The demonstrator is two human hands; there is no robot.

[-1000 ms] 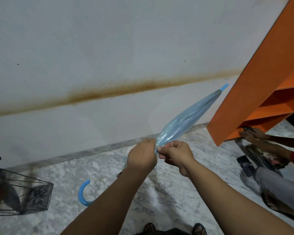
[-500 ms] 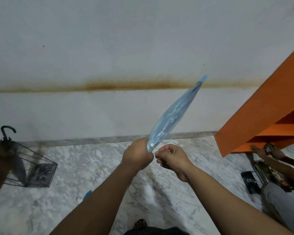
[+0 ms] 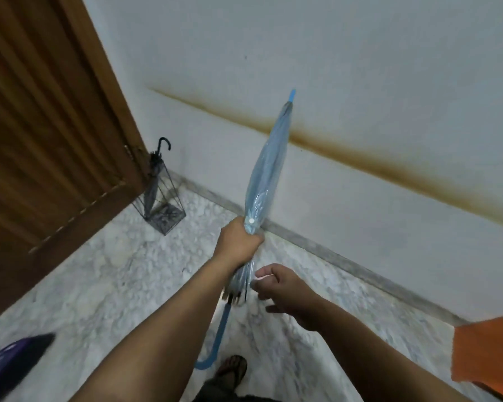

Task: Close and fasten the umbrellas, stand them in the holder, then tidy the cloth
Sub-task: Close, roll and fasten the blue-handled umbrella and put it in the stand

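My left hand [image 3: 240, 245] grips a closed, translucent blue umbrella [image 3: 266, 172] around its lower canopy, where a white snap button shows on the strap. The umbrella points up towards the wall, and its blue hooked handle hangs down by my foot. My right hand [image 3: 282, 288] hovers just right of the umbrella's rib ends, fingers loosely curled, holding nothing. A black wire umbrella holder [image 3: 161, 204] stands in the corner by the door with a dark closed umbrella [image 3: 154, 175] inside it.
A brown wooden door [image 3: 47, 134] fills the left side. A dark purple object [image 3: 15, 361] lies blurred at the bottom left. An orange shelf edge [image 3: 488, 352] shows at the right. The floor is marble; my sandalled foot [image 3: 232, 369] is below.
My view has swung left, bringing the door and holder closer. My right hand has let go of the umbrella and dropped lower. My left hand keeps its grip, and the umbrella now points more upright.
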